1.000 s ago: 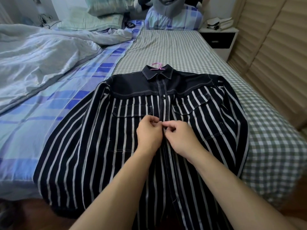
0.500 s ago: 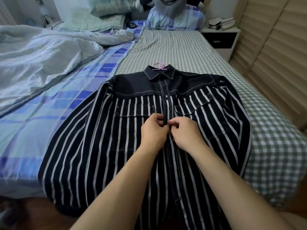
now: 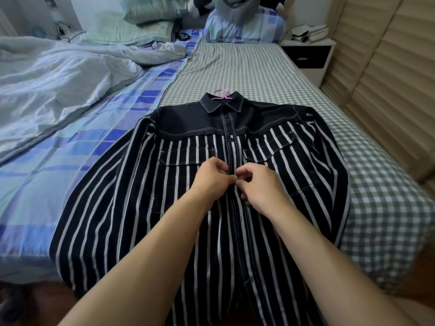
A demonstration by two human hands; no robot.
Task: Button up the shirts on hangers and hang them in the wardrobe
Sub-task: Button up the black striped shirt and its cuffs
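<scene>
A dark shirt (image 3: pixel 131 198) with white stripes lies face up on the bed, its collar pointing away from me. A pink hanger (image 3: pixel 221 94) pokes out above the collar. The two top buttons on the placket look fastened. My left hand (image 3: pixel 211 180) pinches the left edge of the placket at chest height. My right hand (image 3: pixel 260 187) pinches the right edge just opposite, fingertips almost meeting the left ones. Whatever lies between the fingertips is hidden. Lower down the front hangs over the bed's edge between my forearms.
The bed (image 3: pixel 388 208) has a green checked sheet on the right and a blue plaid one on the left. A rumpled pale duvet (image 3: pixel 58 85) fills the left. Pillows and a plush toy (image 3: pixel 230 10) sit at the head, a nightstand (image 3: pixel 308 57) beside slatted wardrobe doors (image 3: pixel 388 74).
Both hands have stayed at the same spot on the placket, fingers shifting slightly. The view has drifted a little, nothing else has moved.
</scene>
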